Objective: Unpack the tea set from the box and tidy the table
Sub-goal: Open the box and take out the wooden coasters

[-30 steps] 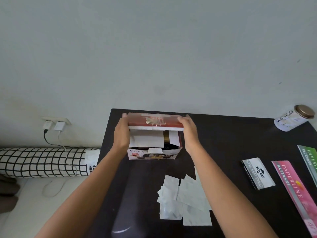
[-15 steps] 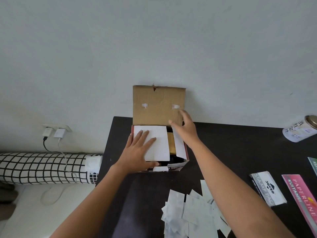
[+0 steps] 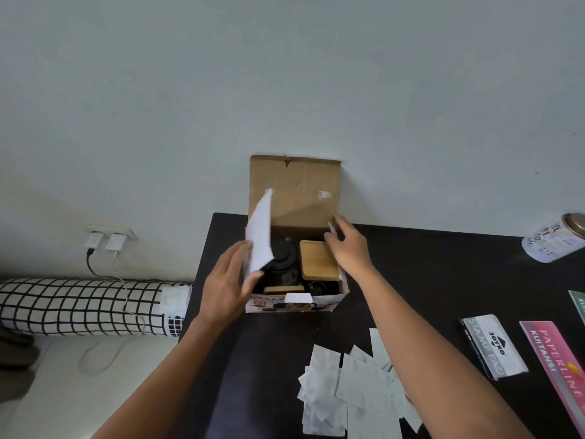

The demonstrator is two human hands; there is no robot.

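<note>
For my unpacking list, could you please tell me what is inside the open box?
Inside the box: a black round-lidded pot on the left, a wooden lid on the right, a dark cup in front. Anything beneath is hidden.

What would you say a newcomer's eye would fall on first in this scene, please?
Most likely the open cardboard box at the back edge of the dark table, its brown lid standing against the wall, with a black teapot and a wooden tray inside. The left hand lifts a white flap aside while the right hand reaches over the tray. Loose white paper slips lie nearer the person.
</note>
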